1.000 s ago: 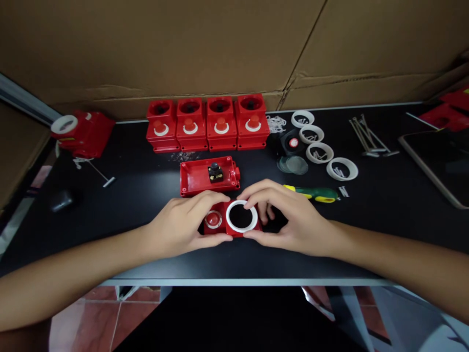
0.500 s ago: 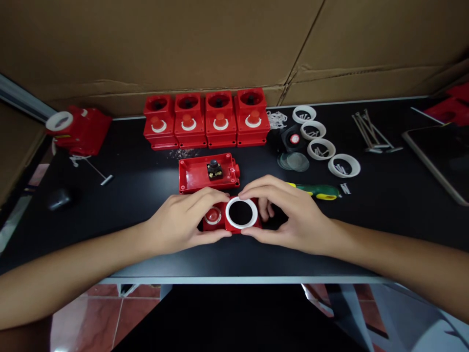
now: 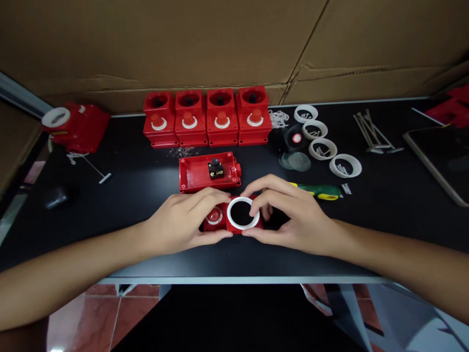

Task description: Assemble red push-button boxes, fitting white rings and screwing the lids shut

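Head camera view shows a black tabletop (image 3: 176, 266) with a pale front edge (image 3: 234, 280), set against a tall wall of brown cardboard (image 3: 164, 44) with a slanting seam. Below the edge, reddish floor tiles (image 3: 97, 318) catch bright light at the left, and dark clothing (image 3: 234, 322) fills the middle. Near the front of the tabletop lies a red cover (image 3: 222, 227), with a white ring (image 3: 243, 227) on its right part. The left hand (image 3: 179, 220) is clamped on the red cover, thumb at the near side and fingers at the far side. The right hand (image 3: 300, 215) is closed around the white ring, thumb at its near edge, a fingertip over its opening. Just beyond sits an open red box (image 3: 192, 175) holding a black block (image 3: 215, 169). Four red housings (image 3: 189, 129) stand side by side near the cardboard, with pale crumbs (image 3: 182, 152) scattered in front. To the right are clear discs (image 3: 299, 162), four white cups (image 3: 356, 167) containing screws, a green and yellow handle (image 3: 318, 189) and thin metal rods (image 3: 370, 129). Another red housing (image 3: 88, 132) rests at the left, well apart, beyond a dark rounded object (image 3: 55, 197).
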`<action>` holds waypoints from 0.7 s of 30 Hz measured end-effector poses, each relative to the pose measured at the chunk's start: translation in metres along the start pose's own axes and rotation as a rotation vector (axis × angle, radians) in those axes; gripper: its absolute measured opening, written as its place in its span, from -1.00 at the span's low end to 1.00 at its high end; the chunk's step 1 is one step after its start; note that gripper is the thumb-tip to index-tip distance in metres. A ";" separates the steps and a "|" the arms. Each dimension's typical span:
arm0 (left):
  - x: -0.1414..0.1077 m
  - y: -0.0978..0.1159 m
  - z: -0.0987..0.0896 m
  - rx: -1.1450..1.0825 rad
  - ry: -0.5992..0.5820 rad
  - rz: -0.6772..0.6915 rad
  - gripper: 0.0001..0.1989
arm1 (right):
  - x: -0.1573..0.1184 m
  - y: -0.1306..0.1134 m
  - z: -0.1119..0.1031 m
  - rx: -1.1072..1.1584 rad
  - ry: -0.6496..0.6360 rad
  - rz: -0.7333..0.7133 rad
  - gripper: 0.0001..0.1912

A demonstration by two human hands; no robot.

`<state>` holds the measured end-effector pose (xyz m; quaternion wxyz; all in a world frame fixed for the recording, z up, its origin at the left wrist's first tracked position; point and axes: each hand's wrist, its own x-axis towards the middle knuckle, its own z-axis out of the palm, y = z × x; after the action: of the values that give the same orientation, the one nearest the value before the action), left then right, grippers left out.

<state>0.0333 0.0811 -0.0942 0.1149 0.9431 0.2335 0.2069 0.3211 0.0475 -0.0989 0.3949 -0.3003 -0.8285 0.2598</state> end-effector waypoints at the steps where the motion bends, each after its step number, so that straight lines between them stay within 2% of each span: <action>1: 0.000 0.000 0.000 -0.002 -0.002 0.000 -0.52 | 0.000 0.000 0.000 0.002 -0.005 0.003 -0.71; 9: 0.000 0.000 0.001 0.014 0.005 0.037 -0.54 | 0.001 0.000 -0.001 -0.039 -0.051 0.009 -0.70; 15: -0.002 0.000 -0.002 -0.015 -0.022 0.003 -0.56 | -0.004 0.000 -0.006 -0.016 -0.084 0.014 -0.49; 21: 0.000 0.001 -0.001 0.004 -0.008 -0.013 -0.53 | -0.005 0.003 -0.007 0.065 -0.096 0.008 -0.56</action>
<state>0.0334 0.0803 -0.0931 0.1153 0.9425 0.2398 0.2020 0.3304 0.0474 -0.0991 0.3632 -0.2777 -0.8365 0.3020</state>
